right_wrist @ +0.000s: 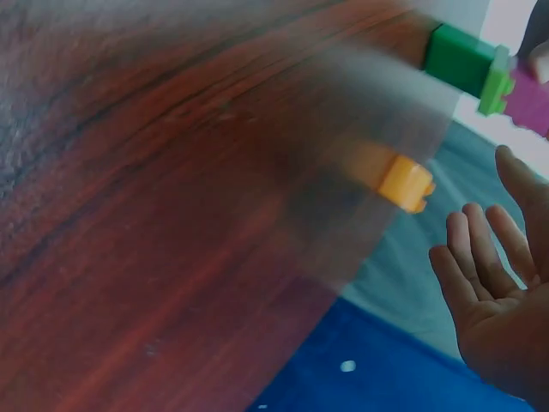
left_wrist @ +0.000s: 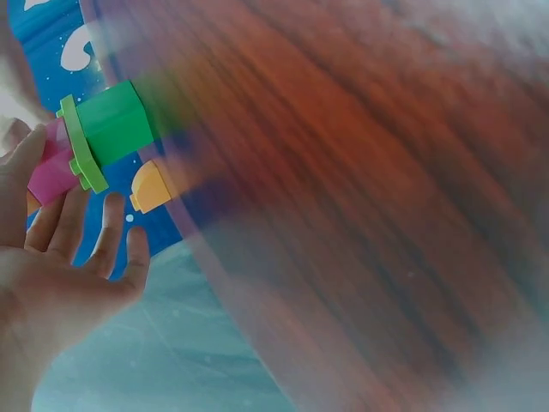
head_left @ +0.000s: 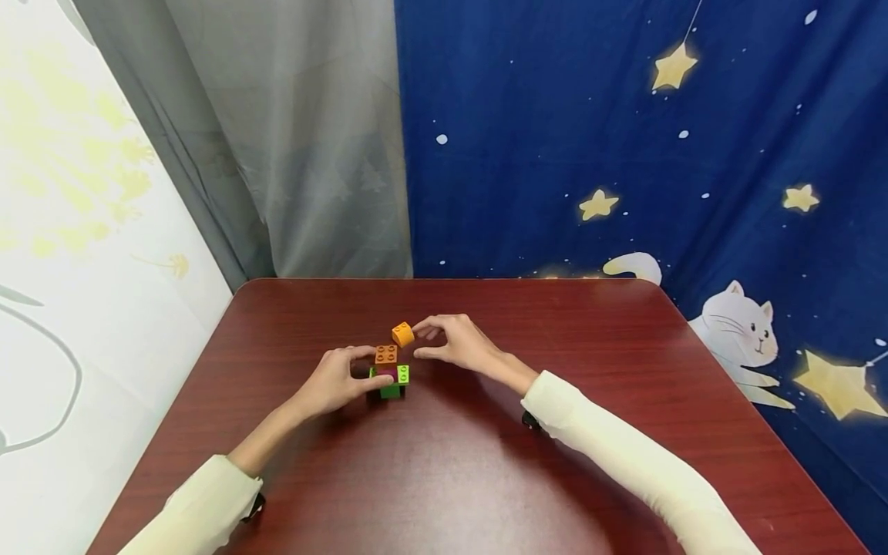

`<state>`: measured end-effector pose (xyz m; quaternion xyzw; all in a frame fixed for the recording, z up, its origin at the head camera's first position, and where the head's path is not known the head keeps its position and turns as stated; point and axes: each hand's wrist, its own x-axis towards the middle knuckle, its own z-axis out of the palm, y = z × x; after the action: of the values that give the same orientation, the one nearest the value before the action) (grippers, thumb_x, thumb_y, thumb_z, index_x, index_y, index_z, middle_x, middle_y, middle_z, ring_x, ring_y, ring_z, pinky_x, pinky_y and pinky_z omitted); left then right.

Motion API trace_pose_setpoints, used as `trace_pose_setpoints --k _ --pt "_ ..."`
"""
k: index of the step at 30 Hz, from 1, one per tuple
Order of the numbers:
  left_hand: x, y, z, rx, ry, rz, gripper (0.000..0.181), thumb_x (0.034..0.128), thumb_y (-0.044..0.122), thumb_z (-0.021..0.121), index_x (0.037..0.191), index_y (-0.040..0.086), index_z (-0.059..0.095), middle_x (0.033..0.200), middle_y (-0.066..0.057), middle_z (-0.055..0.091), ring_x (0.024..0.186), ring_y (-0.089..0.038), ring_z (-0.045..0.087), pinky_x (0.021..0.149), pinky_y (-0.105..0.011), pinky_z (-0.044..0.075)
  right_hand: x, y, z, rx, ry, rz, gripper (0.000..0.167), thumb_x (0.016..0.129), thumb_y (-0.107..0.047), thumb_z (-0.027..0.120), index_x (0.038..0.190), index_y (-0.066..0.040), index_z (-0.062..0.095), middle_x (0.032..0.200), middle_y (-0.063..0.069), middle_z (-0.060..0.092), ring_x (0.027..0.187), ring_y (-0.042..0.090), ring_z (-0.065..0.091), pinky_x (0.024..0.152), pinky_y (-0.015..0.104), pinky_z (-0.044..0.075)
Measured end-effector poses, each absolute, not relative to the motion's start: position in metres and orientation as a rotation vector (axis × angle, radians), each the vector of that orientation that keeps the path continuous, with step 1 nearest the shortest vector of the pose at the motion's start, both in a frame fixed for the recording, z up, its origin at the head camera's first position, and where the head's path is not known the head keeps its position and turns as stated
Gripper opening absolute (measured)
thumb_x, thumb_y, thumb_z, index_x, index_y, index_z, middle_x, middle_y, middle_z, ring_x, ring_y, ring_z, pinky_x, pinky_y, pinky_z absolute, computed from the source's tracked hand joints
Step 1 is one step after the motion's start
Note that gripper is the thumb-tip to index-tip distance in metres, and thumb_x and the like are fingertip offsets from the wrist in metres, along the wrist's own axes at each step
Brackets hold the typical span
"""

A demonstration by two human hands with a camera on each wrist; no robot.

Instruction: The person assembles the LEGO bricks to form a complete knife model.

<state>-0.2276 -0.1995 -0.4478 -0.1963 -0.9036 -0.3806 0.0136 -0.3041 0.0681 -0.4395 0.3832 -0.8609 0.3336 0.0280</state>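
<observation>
A stack of toy bricks stands on the table, with a green brick (left_wrist: 114,123) at the bottom, a lime plate (head_left: 403,374) above it, then a magenta brick (left_wrist: 55,163) and an orange brick (head_left: 385,354) on top. My left hand (head_left: 336,379) grips the magenta part between thumb and fingers. Just behind the stack lies a separate yellow-orange curved brick (head_left: 402,334), seen also in the right wrist view. Beside that brick, on its right, my right hand (head_left: 461,344) hovers with thumb and fingers apart, holding nothing.
The dark red wooden table (head_left: 486,462) reaches back to a grey curtain (head_left: 333,154) and a blue curtain (head_left: 520,154) with stars and a cat. A white patterned cloth (head_left: 83,270) hangs at the left.
</observation>
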Motion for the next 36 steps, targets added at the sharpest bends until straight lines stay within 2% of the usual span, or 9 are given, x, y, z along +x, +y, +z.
trace_pose_setpoints --k 13,19,25,32,36 --pt "-0.229 -0.210 -0.447 -0.603 -2.808 -1.156 0.061 0.0857 0.043 0.086 0.127 0.001 0.070 0.113 -0.012 0.074 0.105 -0.029 0.071 0.090 -0.050 0.057 -0.334 0.047 -0.464 0.983 -2.803 0.986 0.047 0.087 -0.032 0.087 0.126 -0.009 0.071 0.111 0.005 0.076 0.097 0.016 0.073 0.088 0.027 0.056" --pt "-0.227 -0.211 -0.446 -0.585 -2.820 -1.166 0.062 0.0857 0.042 0.086 0.128 0.000 0.070 0.115 -0.012 0.074 0.105 -0.028 0.071 0.090 -0.048 0.057 -0.338 0.035 -0.469 0.872 -2.866 0.925 0.050 0.086 -0.037 0.087 0.126 -0.014 0.070 0.112 0.000 0.075 0.097 0.011 0.071 0.088 0.026 0.056" --pt "-0.228 -0.210 -0.445 -0.597 -2.803 -1.165 0.062 0.0850 0.041 0.087 0.128 -0.001 0.070 0.114 -0.012 0.074 0.104 -0.029 0.070 0.089 -0.049 0.058 -0.340 0.027 -0.473 0.817 -2.870 0.952 0.049 0.085 -0.039 0.088 0.122 -0.014 0.067 0.111 0.000 0.075 0.095 0.010 0.071 0.086 0.027 0.056" --pt "-0.228 -0.212 -0.443 -0.604 -2.786 -1.159 0.064 0.0839 0.044 0.087 0.129 0.001 0.070 0.113 -0.010 0.075 0.105 -0.031 0.070 0.089 -0.050 0.057 -0.341 0.025 -0.471 0.873 -2.862 0.926 0.042 0.089 -0.027 0.085 0.125 -0.013 0.067 0.112 0.002 0.075 0.100 0.013 0.071 0.090 0.029 0.056" --pt "-0.228 -0.214 -0.441 -0.629 -2.744 -1.216 0.060 0.0840 0.040 0.088 0.131 0.008 0.070 0.112 -0.006 0.075 0.101 -0.028 0.071 0.085 -0.050 0.058 -0.340 0.029 -0.470 0.952 -2.839 0.914 0.039 0.090 -0.018 0.083 0.126 -0.012 0.069 0.112 0.002 0.075 0.103 0.014 0.071 0.091 0.029 0.056"
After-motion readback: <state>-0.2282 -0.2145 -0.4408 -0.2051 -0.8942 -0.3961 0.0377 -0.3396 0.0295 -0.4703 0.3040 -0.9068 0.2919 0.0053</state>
